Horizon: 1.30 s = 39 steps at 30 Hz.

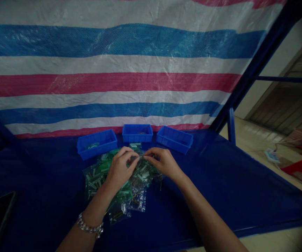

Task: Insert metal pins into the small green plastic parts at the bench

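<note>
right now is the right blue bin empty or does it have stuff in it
Looks empty. The right bin shows only bare blue inside, while the left bin holds a greenish packet. Its near corner is hidden by the wall.

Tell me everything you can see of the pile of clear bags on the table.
The pile of clear bags lies on the dark blue table, just in front of three blue bins. The bags look like thin, glossy plastic, crumpled and overlapping, each holding small green and pale parts too small to identify. The left hand and right hand are over the pile's far side, fingertips pinched together on a small item between them. A few bags spread toward the near left.
</note>
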Each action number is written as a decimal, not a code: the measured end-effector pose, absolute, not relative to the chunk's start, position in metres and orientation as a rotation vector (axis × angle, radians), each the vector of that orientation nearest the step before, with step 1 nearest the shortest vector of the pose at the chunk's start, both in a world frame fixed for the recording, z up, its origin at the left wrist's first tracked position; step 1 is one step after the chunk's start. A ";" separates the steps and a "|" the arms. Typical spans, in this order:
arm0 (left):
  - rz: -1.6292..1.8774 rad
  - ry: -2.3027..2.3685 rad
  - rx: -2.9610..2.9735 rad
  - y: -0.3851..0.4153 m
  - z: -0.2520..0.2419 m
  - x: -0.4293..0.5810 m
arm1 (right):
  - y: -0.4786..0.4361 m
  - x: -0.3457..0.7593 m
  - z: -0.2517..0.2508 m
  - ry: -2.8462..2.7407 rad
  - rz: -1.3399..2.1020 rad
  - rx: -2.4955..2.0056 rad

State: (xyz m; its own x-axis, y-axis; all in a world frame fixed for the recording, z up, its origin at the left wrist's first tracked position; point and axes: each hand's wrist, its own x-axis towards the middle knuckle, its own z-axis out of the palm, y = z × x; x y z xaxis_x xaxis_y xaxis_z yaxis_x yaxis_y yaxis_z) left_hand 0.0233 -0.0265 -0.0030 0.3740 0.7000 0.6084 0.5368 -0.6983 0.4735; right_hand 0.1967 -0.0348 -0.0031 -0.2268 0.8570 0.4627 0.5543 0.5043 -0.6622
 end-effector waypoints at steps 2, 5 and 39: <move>1.226 1.120 2.435 -0.026 -0.003 0.023 | -0.035 0.196 -0.002 -1.911 0.444 -1.157; 1.234 1.121 2.438 -0.026 -0.004 0.023 | -0.037 0.195 0.000 -1.908 0.420 -1.157; 0.833 1.190 2.491 -0.025 -0.006 0.021 | -0.026 0.252 -0.003 -1.157 -0.233 -1.953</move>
